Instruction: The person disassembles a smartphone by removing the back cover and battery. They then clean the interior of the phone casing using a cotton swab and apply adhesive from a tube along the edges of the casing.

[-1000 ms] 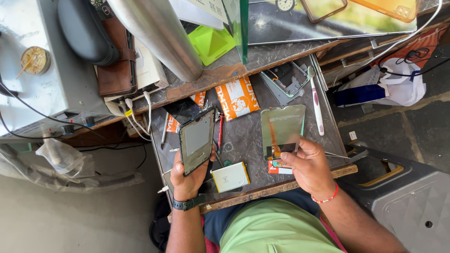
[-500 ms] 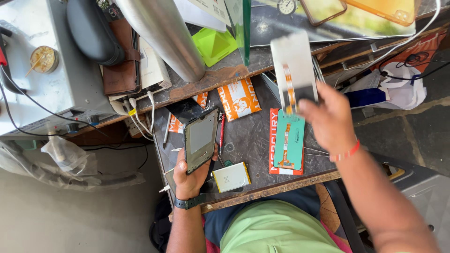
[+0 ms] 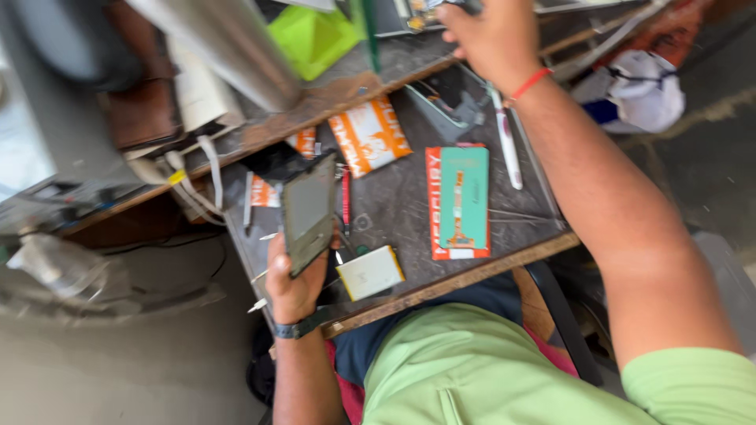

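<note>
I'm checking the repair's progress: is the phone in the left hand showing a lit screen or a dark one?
Dark. The phone, gripped in the left hand, shows only a dull grey face with no lit display.

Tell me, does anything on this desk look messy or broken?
Nothing looks broken, though the picture is blurry. The phone in the left hand is tilted, and a white battery lies crooked near the worktop's front edge.

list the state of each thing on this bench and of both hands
left hand: gripping the dark flat phone, tilted up off the bench
right hand: stretched to the far shelf; fingers hidden by blur
red and teal flat package: lying flat, untouched
small white rectangular battery: flat near the bench edge
orange and white packet: lying flat
white pen: lying flat
</note>
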